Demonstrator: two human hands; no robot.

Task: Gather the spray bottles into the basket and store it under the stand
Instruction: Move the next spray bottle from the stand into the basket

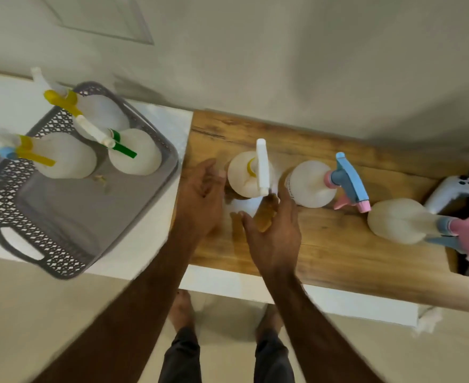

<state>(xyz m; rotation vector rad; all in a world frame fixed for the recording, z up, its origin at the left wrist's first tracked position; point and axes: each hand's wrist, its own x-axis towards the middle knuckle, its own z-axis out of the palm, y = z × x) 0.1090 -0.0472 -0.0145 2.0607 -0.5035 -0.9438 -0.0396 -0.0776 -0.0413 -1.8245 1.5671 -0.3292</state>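
Observation:
A grey lattice basket sits on the white surface at the left, holding three white spray bottles: two with yellow triggers and one with a green trigger. On the wooden stand top stand a bottle with a white trigger, one with a blue and pink trigger, and one with a pink head. My left hand is open just left of the white-trigger bottle. My right hand is open in front of it, fingers spread.
A white game controller lies at the stand's far right beside a dark object. The wall runs close behind the stand. A white ledge sits below the wooden top. My feet stand on the beige floor.

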